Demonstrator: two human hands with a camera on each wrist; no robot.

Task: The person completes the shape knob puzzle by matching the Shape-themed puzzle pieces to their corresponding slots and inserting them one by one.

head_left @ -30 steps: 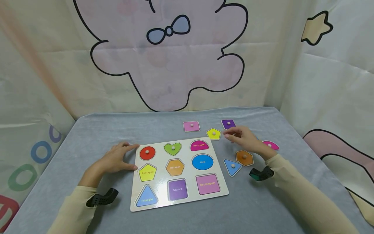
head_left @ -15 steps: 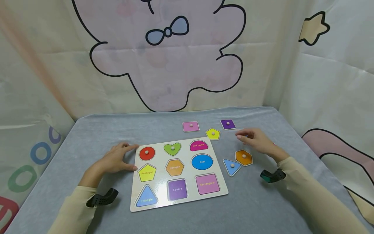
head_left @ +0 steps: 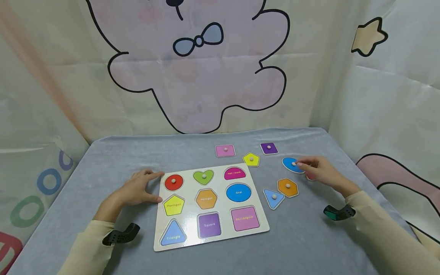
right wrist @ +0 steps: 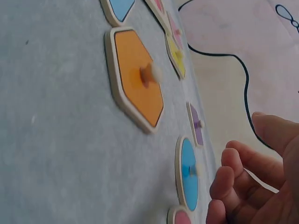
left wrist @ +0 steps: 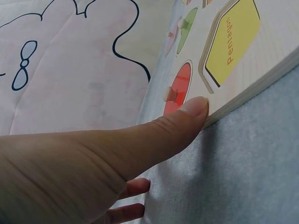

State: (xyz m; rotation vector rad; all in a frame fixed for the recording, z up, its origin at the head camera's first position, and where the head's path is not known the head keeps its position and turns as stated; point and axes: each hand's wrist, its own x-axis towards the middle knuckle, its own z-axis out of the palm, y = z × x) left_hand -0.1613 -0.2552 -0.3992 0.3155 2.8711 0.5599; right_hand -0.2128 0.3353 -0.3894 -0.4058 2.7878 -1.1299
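Observation:
A white wooden puzzle board [head_left: 189, 215] with labelled shape recesses lies on the table. My left hand [head_left: 137, 187] is at its left edge, with the thumb [left wrist: 187, 112] resting at the edge beside the red circle [head_left: 173, 182]. A green heart [head_left: 203, 177] also sits in the board. My right hand [head_left: 324, 173] hovers by the blue oval piece [head_left: 289, 165], fingertips near its knob. In the right wrist view, thumb and fingers are apart with nothing between them. Under this hand, the pink half-round piece [right wrist: 181, 217] is mostly hidden.
Right of the board lie an orange hexagon [head_left: 288, 190] and a blue triangle [head_left: 271, 200], both knobbed. Behind the board are a yellow pentagon [head_left: 251, 162], a pink rectangle [head_left: 223, 153] and a purple square piece [head_left: 269, 151]. A printed curtain [head_left: 237, 84] hangs behind the table.
My right hand has moved right, away from the purple and yellow pieces, to the blue oval, which now shows beside its fingertips. My left hand stays at the board's edge.

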